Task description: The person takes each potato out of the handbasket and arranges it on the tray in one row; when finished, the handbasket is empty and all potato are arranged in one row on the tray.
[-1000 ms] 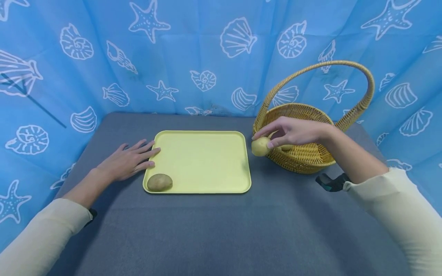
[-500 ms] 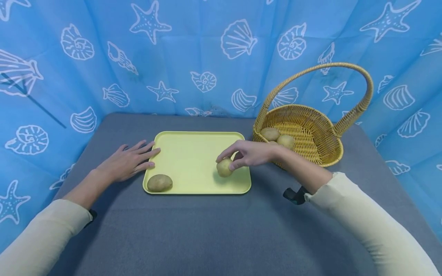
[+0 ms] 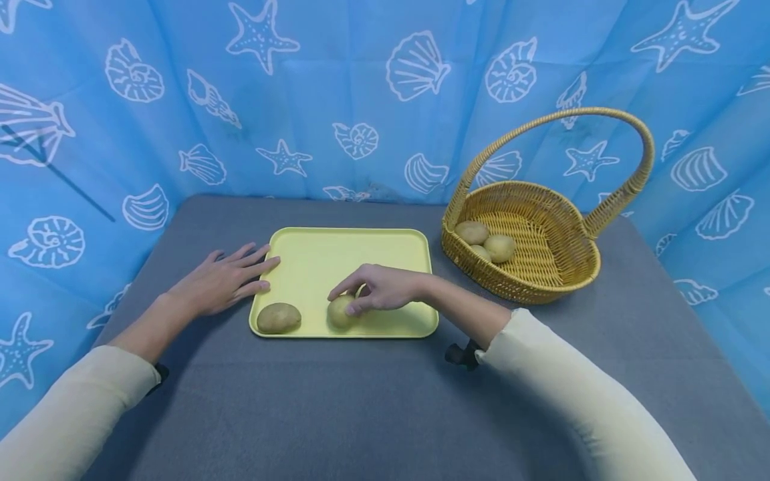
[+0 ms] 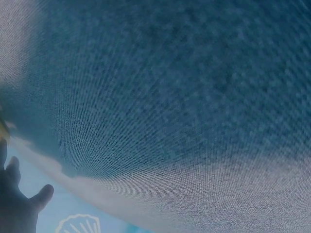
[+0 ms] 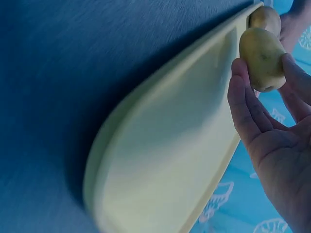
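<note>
Two potatoes: right hand (image 3: 385,288) pinches one (image 3: 340,311) beside another (image 3: 279,318); left hand (image 3: 219,283) flat.

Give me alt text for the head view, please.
The right hand holds a potato low over the yellow tray, beside a second potato. The left hand lies flat at the tray's left edge; a wicker basket holds more potatoes.

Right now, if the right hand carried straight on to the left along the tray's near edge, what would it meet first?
Probably the brownish potato lying in the near-left corner of the pale yellow plastic tray. The right hand holds a yellower potato just beside it; the exact gap is unclear.
</note>
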`<action>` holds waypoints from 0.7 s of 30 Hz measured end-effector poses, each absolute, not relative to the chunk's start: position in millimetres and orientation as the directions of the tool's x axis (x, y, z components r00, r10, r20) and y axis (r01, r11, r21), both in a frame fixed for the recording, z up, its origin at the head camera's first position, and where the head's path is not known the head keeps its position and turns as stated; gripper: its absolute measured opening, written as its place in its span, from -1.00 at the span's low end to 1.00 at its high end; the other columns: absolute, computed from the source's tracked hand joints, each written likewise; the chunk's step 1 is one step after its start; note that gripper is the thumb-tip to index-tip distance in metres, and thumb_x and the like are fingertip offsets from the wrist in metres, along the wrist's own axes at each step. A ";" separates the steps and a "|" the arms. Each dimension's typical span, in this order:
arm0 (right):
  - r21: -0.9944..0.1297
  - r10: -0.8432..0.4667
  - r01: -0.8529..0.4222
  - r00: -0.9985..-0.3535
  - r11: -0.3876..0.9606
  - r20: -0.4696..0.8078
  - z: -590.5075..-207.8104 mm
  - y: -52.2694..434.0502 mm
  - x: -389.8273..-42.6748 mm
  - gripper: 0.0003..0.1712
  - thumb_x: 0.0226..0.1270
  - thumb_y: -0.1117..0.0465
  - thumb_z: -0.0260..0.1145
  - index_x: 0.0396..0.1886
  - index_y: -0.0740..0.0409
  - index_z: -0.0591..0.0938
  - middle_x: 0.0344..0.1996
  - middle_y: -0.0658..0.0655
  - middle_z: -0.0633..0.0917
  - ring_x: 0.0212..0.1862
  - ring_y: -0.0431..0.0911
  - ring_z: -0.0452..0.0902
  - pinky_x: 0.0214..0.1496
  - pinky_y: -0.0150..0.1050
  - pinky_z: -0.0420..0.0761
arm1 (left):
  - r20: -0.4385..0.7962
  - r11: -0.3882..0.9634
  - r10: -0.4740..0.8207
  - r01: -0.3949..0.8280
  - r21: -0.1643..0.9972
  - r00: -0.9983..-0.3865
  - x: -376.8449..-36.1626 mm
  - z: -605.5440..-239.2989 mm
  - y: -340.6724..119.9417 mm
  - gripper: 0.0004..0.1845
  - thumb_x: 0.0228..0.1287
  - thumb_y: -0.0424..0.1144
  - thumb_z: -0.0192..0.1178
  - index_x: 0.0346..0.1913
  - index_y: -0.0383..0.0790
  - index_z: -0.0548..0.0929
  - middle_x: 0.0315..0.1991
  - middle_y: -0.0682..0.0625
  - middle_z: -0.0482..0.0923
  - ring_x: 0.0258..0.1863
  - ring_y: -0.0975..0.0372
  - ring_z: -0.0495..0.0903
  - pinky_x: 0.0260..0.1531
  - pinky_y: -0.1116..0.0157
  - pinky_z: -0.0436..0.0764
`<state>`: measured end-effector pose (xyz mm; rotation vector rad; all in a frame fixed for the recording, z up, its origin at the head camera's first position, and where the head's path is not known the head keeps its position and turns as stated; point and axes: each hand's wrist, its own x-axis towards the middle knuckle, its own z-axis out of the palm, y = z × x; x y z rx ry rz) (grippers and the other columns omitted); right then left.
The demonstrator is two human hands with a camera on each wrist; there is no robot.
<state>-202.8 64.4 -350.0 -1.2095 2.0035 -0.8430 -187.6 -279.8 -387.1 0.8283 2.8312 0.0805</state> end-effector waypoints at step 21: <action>-0.792 -0.864 -0.414 -0.427 0.449 -0.267 -357.4 42.0 -199.0 -0.51 0.39 0.23 0.36 0.28 0.23 0.57 0.04 0.17 0.67 0.06 -0.06 0.64 0.10 -0.31 0.58 | -0.163 0.838 0.545 0.534 0.109 -0.822 -188.0 -387.1 -280.7 -0.33 0.57 0.19 -0.16 0.59 0.00 0.14 0.59 -0.14 -0.01 0.54 -0.16 -0.06 0.25 -0.43 0.08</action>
